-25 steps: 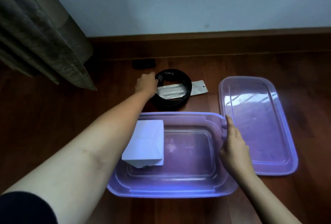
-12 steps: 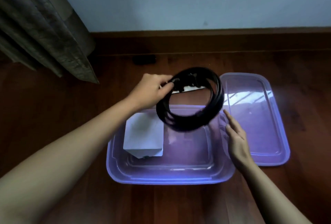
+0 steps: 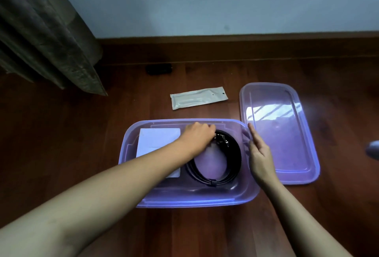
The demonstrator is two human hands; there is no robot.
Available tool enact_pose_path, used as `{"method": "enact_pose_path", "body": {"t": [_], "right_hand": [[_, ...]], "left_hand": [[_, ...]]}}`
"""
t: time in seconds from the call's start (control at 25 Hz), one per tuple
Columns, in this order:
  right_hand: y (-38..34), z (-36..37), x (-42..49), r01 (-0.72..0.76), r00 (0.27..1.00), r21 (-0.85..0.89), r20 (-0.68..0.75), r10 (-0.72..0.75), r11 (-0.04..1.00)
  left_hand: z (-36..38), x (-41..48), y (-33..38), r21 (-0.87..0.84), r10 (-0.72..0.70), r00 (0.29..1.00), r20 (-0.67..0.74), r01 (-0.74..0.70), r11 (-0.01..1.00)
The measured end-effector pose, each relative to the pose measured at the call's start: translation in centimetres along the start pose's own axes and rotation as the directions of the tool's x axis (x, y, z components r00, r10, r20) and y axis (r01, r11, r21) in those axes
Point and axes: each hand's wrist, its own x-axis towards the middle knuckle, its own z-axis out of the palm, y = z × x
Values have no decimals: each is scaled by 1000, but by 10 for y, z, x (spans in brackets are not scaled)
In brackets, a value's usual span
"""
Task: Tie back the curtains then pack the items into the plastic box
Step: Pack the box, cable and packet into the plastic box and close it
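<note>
Now lowered into the box [image 3: 131,141], the cable coil [image 3: 235,159] stays in left fingers [image 3: 210,130]; right fingers [image 3: 253,136] straight.

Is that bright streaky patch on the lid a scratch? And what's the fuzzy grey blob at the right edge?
Head view: the patch on the lid is glare, a reflection with bar-like streaks, not a scratch. Head view: the grey blob is cut off and too blurred to identify.

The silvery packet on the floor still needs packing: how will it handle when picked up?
The packet lies flat and thin, so it is probably light and somewhat floppy. Its glossy film may be slippery against the wooden floor; pinching an edge likely helps.
</note>
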Motion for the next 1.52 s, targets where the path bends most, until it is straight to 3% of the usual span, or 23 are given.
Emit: {"method": "enact_pose_path", "body": {"t": [0.12, 0.2, 0.32, 0.4, 0.48, 0.56, 0.64, 0.68, 0.76, 0.84, 1.0, 1.12, 1.2, 1.24, 1.32, 1.44, 1.52], "right_hand": [[-12, 1, -4, 39, 999, -40, -6, -39, 998], [-7, 2, 0, 62, 998, -129, 3, -62, 990], [-1, 1, 3, 91, 995, -216, -21, -98, 972], [-1, 1, 3, 101, 993, -239, -28, -110, 966], [-2, 1, 2, 105, 993, -246, -28, -115, 964], [-1, 2, 2, 119, 991, -244, -28, -129, 963], [-1, 2, 2, 123, 990, -243, -40, -137, 962], [-1, 2, 2, 125, 989, -248, -46, -141, 961], [-2, 2, 2, 125, 988, -271, -57, -145, 955], [-1, 3, 2, 135, 986, -280, -59, -157, 951], [1, 2, 3, 157, 983, -276, -53, -178, 948], [0, 2, 4, 165, 980, -241, -68, -187, 956], [0, 4, 2, 213, 950, -196, -186, -250, 957], [0, 5, 0, 251, 915, -192, -274, -297, 949], [-1, 5, -5, 315, 833, -215, -405, -378, 924], [-4, 5, -11, 385, 730, -321, -468, -498, 865], [-7, 4, -17, 480, 627, -501, -378, -681, 720]], "left_hand": [[11, 1, -2, -80, -8, 1000, -9, 7, 997], [14, -2, -11, -138, 23, 996, -91, -35, 990], [8, -5, -34, -331, 67, 895, -441, -232, 915], [-2, 9, -54, -426, -75, 798, -597, -236, 873], [-9, 38, -83, -500, -242, 838, -489, -42, 865], [-10, 63, -111, -394, -263, 952, -159, 183, 901], [0, 72, -125, -245, -217, 974, 65, 226, 943], [7, 74, -127, -199, -217, 972, 86, 231, 952], [19, 78, -125, -223, -277, 960, 38, 279, 934], [17, 76, -123, -373, -317, 947, -57, 274, 886], [-10, 44, -117, -659, -317, 897, -310, 38, 751], [-29, 2, -102, -829, -280, 887, -366, -174, 531], [-35, -27, -94, -851, -162, 910, -381, -277, 446], [-36, -39, -92, -826, -95, 917, -388, -300, 476], [-33, -57, -88, -698, 36, 912, -408, -338, 632], [-8, -54, -78, -193, 299, 783, -546, -465, 864], [18, -46, -63, 124, 416, 690, -593, -432, 893]]}}
